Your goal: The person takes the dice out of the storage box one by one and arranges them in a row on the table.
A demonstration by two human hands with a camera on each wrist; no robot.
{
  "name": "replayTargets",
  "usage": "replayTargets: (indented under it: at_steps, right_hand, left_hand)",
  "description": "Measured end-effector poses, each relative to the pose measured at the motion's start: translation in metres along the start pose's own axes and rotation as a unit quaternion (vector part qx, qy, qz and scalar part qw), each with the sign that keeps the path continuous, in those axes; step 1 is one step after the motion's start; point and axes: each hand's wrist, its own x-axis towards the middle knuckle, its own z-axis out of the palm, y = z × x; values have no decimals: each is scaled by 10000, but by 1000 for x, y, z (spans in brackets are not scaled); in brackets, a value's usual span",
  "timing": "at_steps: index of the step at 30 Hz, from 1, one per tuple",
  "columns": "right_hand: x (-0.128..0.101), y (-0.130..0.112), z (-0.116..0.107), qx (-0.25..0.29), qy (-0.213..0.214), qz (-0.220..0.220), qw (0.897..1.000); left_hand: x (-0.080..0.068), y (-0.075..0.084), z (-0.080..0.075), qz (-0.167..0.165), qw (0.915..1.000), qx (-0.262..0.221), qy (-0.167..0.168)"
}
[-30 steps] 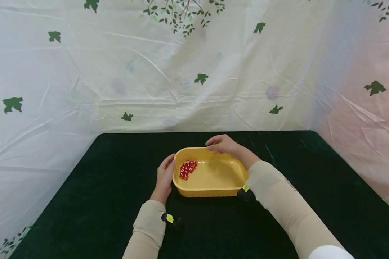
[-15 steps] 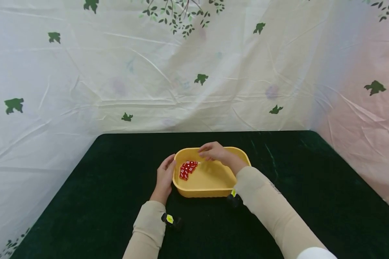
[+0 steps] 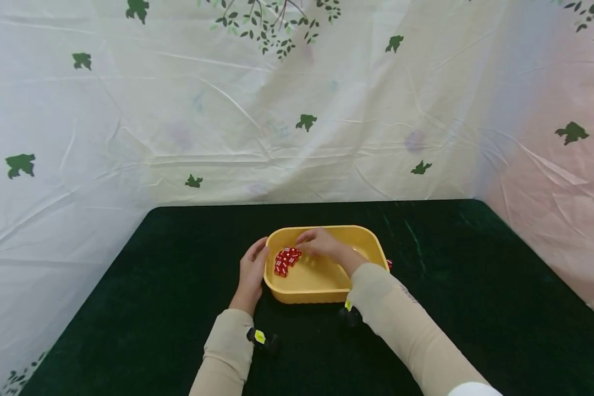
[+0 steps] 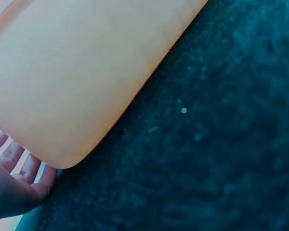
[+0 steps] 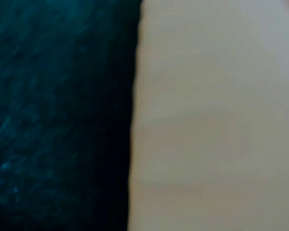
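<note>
Several red dice with white pips point(image 3: 283, 265) lie clustered at the left end of a yellow tray point(image 3: 307, 297) in the head view. My left hand point(image 3: 249, 272) rests against the tray's left end, its fingers point(image 4: 31, 168) touching the outer wall near a corner in the left wrist view. Inside the tray, my right hand point(image 3: 322, 243) reaches to the dice, its loosely bent fingertips at the cluster's right edge. Whether they touch a die is hard to tell. The right wrist view is mostly filled by the tray's blurred outer wall point(image 5: 207, 120).
Just outside the tray's right end, a bit of red, seemingly more dice point(image 3: 389, 264), shows, partly hidden by the wall. A dark green cloth point(image 3: 153, 308) covers the table. Behind it hangs a pale curtain point(image 3: 247, 110) with green leaf prints.
My right hand has moved left and down from the tray's far rim to the dice. Red dice beyond the right end have come into sight. The left hand stays put.
</note>
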Motion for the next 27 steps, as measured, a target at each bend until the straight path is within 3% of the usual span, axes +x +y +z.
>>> replayTargets:
  at_steps: [5,17,27]
  right_hand:
    - [-1,4,3,121,-62,132,9998]
    - [1,7,9,166,336,286,9989]
    - [3,9,12,-294,230,240,9990]
  left_hand:
    - [-1,0,0,-10,10000,-28,-22]
    - [-3,2,-2,-17,10000,42,-4]
    - [-3,1,-1,19,10000,44,-12]
